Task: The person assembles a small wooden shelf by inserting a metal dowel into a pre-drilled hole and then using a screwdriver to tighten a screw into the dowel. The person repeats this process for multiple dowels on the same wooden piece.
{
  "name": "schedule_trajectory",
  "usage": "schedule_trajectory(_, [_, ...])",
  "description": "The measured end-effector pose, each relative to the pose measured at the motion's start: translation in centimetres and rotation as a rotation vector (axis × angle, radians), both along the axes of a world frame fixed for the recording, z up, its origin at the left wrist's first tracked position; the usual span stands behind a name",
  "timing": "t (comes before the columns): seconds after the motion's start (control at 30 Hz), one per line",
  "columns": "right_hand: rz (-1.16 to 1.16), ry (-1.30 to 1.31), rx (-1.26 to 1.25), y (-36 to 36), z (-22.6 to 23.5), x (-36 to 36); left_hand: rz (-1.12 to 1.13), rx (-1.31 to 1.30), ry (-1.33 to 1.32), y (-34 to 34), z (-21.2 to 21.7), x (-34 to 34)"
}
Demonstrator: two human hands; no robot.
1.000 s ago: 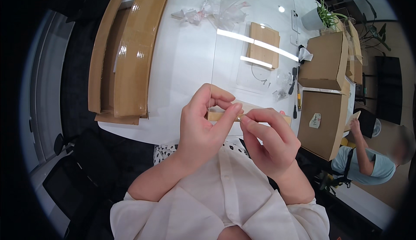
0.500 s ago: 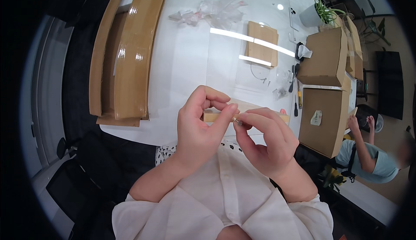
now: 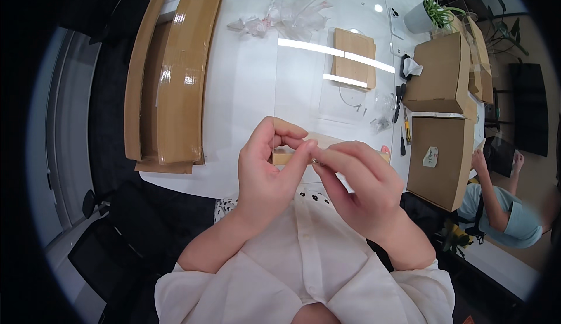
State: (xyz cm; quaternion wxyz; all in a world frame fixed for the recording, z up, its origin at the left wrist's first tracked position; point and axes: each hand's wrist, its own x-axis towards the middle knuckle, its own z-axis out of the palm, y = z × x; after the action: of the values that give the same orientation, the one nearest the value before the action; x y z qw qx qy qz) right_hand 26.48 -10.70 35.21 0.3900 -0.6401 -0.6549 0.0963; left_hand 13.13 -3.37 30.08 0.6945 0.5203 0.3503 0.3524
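My left hand (image 3: 270, 169) and my right hand (image 3: 357, 185) are raised together over the near edge of the white table (image 3: 245, 90). Between them they hold a small light wooden strip (image 3: 285, 157), mostly hidden by the fingers. The left thumb and forefinger pinch its left end. The right hand's fingertips meet the left forefinger at a tiny metal part (image 3: 314, 161) on the strip.
A long flat cardboard box (image 3: 175, 70) lies at the left. Crumpled clear plastic bags (image 3: 286, 20), a wooden panel (image 3: 353, 58), screwdrivers (image 3: 403, 128) and brown cardboard boxes (image 3: 441, 75) sit further back and right. Another person (image 3: 502, 207) sits at the far right.
Both hands have stayed together on the wooden strip, with only small finger shifts; the view has tilted slightly.
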Motion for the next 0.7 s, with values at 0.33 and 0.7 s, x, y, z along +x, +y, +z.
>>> schedule_trajectory(0.33, [0.094, -0.212, -0.098, 0.6, 1.2, 1.0, 0.007, 0.016, -0.018, 0.3, 0.0, 0.3])
schedule_trajectory(0.7, [0.093, -0.131, -0.148, 0.8, 1.1, 1.2, -0.021, 0.018, -0.008, 0.3, 0.2, 0.1])
